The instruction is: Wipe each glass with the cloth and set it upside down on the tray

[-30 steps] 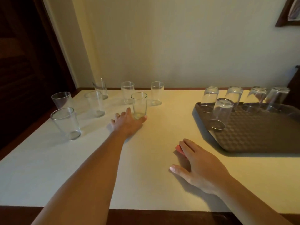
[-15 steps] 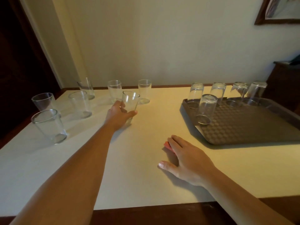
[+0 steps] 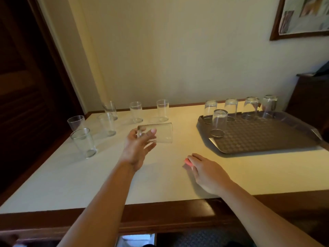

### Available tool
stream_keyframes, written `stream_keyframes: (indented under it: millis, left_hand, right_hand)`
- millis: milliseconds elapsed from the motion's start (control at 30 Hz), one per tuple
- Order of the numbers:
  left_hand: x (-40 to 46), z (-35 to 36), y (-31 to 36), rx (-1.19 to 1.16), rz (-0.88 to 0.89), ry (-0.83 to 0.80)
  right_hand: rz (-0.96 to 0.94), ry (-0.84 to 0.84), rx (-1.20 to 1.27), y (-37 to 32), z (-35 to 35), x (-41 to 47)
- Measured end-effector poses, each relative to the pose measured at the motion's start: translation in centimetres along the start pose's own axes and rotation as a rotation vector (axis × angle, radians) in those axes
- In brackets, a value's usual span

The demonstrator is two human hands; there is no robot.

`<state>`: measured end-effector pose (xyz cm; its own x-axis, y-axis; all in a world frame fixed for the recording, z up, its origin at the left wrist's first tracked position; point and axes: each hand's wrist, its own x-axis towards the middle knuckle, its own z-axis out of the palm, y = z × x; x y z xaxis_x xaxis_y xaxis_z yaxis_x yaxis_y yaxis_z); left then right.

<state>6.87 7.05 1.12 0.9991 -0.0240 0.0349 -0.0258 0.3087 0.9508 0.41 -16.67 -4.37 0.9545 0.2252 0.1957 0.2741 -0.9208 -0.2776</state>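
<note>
Clear glass tumbler (image 3: 161, 132); textured matt plastic tray (image 3: 258, 138).

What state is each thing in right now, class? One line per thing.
Held glass: on its side, off the table, gripped by the left hand.
Six glasses: upright on the table.
Five glasses: upside down on the tray.
Cloth: under the right hand.

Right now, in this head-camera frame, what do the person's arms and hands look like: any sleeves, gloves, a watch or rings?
Both arms are bare from the bottom edge of the frame to the fingertips: no sleeves come into view. The left hand and the right hand wear no gloves. No watch, bracelet or ring shows on either wrist or on the fingers that are visible. No markings show; the dim light could hide fine detail.
</note>
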Motion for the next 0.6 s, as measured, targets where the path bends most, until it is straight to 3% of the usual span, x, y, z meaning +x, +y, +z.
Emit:
stream_keyframes:
  millis: [100,267,433,533,600]
  left_hand:
    - [-1.9,1.5,-0.3,-0.383,-0.062,0.053]
    - [-4.4,4.3,-0.8,-0.688,-0.210,0.150]
    - [-5.7,5.6,-2.0,-0.622,-0.323,0.129]
    - [-6.0,6.2,-2.7,-0.356,-0.327,0.058]
    - [-6.0,6.9,-3.1,-0.162,-0.313,0.022]
  right_hand:
    - [0.021,0.040,0.035,-0.1,0.0,-1.3]
    - [0.123,0.094,0.192,-0.2,-0.4,-2.2]
    - [0.421,0.201,0.753,-1.7,-4.0,-1.6]
    - [0.387,0.312,0.949,-3.1,-6.8,-1.1]
    - [0.294,0.330,0.910,-4.5,-7.7,-1.0]
